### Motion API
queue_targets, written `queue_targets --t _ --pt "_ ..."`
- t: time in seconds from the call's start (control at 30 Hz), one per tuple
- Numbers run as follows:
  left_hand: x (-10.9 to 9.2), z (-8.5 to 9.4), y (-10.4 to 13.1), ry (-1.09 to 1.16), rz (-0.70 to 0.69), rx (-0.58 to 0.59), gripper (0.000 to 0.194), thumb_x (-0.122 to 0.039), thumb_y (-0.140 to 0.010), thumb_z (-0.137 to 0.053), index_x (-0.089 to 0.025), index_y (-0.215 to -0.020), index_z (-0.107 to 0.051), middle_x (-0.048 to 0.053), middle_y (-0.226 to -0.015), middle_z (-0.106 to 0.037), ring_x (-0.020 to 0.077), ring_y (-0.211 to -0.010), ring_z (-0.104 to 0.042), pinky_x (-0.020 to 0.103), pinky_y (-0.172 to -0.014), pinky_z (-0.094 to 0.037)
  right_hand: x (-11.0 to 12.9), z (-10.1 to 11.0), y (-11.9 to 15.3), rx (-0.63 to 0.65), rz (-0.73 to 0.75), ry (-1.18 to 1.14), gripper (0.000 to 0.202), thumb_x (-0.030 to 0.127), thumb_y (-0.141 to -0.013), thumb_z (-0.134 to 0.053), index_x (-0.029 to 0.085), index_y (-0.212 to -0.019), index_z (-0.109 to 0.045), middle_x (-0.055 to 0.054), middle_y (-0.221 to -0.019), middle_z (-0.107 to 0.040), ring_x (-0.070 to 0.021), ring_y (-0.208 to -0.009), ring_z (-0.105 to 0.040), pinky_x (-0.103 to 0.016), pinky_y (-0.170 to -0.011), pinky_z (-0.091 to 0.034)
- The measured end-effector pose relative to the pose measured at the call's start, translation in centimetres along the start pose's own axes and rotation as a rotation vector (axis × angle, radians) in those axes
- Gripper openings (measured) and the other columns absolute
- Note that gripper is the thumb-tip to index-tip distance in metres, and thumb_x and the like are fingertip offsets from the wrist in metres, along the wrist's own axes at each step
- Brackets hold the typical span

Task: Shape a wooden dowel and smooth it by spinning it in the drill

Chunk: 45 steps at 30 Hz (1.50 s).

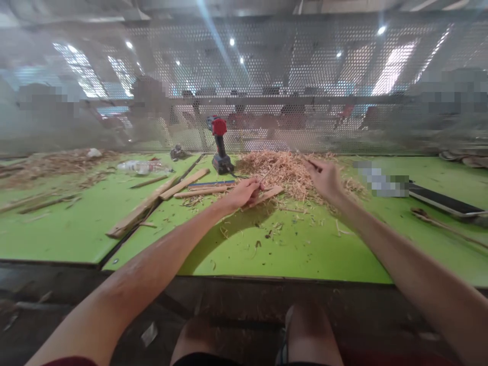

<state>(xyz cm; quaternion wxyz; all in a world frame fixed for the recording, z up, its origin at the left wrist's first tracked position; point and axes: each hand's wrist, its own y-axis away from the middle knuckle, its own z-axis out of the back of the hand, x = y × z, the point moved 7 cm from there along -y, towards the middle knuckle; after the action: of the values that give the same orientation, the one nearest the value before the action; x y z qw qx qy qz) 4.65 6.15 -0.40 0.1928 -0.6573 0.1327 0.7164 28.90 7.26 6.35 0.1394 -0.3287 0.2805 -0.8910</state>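
My left hand (pixel 246 193) is closed at the middle of the green table (pixel 297 244), beside a flat light wooden strip (pixel 271 194). A thin pale stick seems to rise from its fingers toward the upper right, but it is too small to make out well. My right hand (pixel 324 175) is raised a little over the right part of a pile of wood shavings (pixel 282 166). Its fingers are pressed together at a small brownish thing that I cannot make out.
A red and black cordless drill (pixel 219 145) stands behind my left hand. Wooden pieces (pixel 133 218) and a clear plastic bottle (pixel 143 166) lie left. On the right are a black flat object (pixel 444 200) and a stick (pixel 450 223). A perforated screen (pixel 267 76) stands behind.
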Motion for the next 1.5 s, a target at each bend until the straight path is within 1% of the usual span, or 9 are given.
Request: queue_targets --t 0.13,0.27,0.47,0.57,0.67,0.8,0.87,1.07,1.5 --pt "-0.2 -0.8 0.1 0.046 -0.022 0.046 0.020 -0.022 -0.106 -0.042 -0.020 -0.088 -0.051 -0.010 -0.056 -0.032 0.0079 -0.040 -0.030 0.019 -0.038 -0.025 3.7 -4.7 2.7 0.268 0.157 -0.077 0.054 0.062 -0.105 -0.040 0.030 -0.115 -0.082 -0.008 -0.087 -0.077 -0.0212 -0.059 -0.057 -0.039 -0.050 -0.046" --pt "-0.4 -1.2 0.3 0.051 -0.019 0.041 0.021 -0.023 -0.107 -0.039 -0.021 -0.090 -0.050 -0.010 -0.054 -0.032 0.0080 -0.040 -0.027 0.019 -0.039 -0.025 4.5 -6.5 3.7 0.289 0.230 -0.045 0.047 0.055 -0.105 -0.045 0.028 -0.117 -0.081 -0.009 -0.099 -0.080 -0.0236 -0.071 -0.066 -0.042 -0.061 -0.055" --pt "-0.3 -1.3 0.1 0.081 -0.059 0.083 0.024 -0.030 -0.108 -0.044 -0.022 -0.086 -0.045 -0.010 -0.054 -0.032 0.0075 -0.042 -0.028 0.018 -0.042 -0.027 3.8 -5.7 2.9 0.251 0.250 0.018 0.046 0.053 -0.105 -0.045 0.029 -0.119 -0.081 -0.009 -0.094 -0.080 -0.0236 -0.065 -0.063 -0.041 -0.054 -0.050" --pt "-0.4 -1.5 0.2 0.090 -0.032 0.089 0.024 -0.026 -0.109 -0.041 -0.022 -0.086 -0.045 -0.010 -0.054 -0.033 0.0076 -0.042 -0.030 0.019 -0.042 -0.029 2.1 -4.5 2.0 0.214 0.144 -0.013 0.046 0.054 -0.104 -0.046 0.028 -0.116 -0.083 -0.009 -0.089 -0.078 -0.0204 -0.054 -0.054 -0.038 -0.047 -0.042" --pt "-0.6 -1.6 0.4 0.049 -0.016 0.088 0.023 -0.024 -0.109 -0.040 -0.021 -0.087 -0.047 -0.009 -0.055 -0.035 0.0078 -0.042 -0.033 0.020 -0.043 -0.032 -0.9 -2.1 0.6 0.102 -0.042 -0.032 0.051 0.060 -0.099 -0.052 0.024 -0.114 -0.084 -0.011 -0.078 -0.076 -0.0184 -0.046 -0.045 -0.036 -0.043 -0.034" --pt "-1.0 -1.4 0.4 -0.007 -0.041 0.043 0.023 -0.024 -0.109 -0.039 -0.019 -0.089 -0.050 -0.009 -0.055 -0.036 0.0084 -0.043 -0.035 0.021 -0.045 -0.035 -1.9 0.8 -0.4 -0.090 -0.105 0.052 0.056 0.062 -0.097 -0.055 0.018 -0.114 -0.084 -0.016 -0.077 -0.075 -0.0249 -0.056 -0.056 -0.040 -0.051 -0.041" --pt "-1.1 -1.2 0.4 -0.013 -0.056 0.021 0.024 -0.024 -0.110 -0.038 -0.020 -0.089 -0.051 -0.009 -0.054 -0.036 0.0085 -0.043 -0.035 0.021 -0.044 -0.033 -0.4 0.5 0.0 -0.091 -0.054 0.040 0.053 0.062 -0.098 -0.053 0.021 -0.111 -0.084 -0.015 -0.081 -0.075 -0.0269 -0.060 -0.059 -0.042 -0.052 -0.044" --pt "-1.0 -1.4 0.3 -0.072 -0.060 0.018 0.024 -0.027 -0.109 -0.040 -0.021 -0.087 -0.049 -0.009 -0.052 -0.039 0.0086 -0.040 -0.037 0.021 -0.044 -0.030 4.4 -4.8 2.8 0.238 0.211 -0.033 0.051 0.060 -0.102 -0.045 0.027 -0.114 -0.083 -0.011 -0.088 -0.078 -0.0239 -0.062 -0.062 -0.041 -0.051 -0.048" --pt "-1.0 -1.5 0.1 -0.132 -0.058 0.046 0.027 -0.027 -0.110 -0.041 -0.021 -0.084 -0.046 -0.009 -0.053 -0.041 0.0073 -0.040 -0.038 0.020 -0.044 -0.034 2.0 -4.3 1.8 0.218 0.213 0.006 0.050 0.058 -0.102 -0.048 0.025 -0.112 -0.083 -0.009 -0.081 -0.077 -0.0187 -0.051 -0.053 -0.034 -0.043 -0.040"
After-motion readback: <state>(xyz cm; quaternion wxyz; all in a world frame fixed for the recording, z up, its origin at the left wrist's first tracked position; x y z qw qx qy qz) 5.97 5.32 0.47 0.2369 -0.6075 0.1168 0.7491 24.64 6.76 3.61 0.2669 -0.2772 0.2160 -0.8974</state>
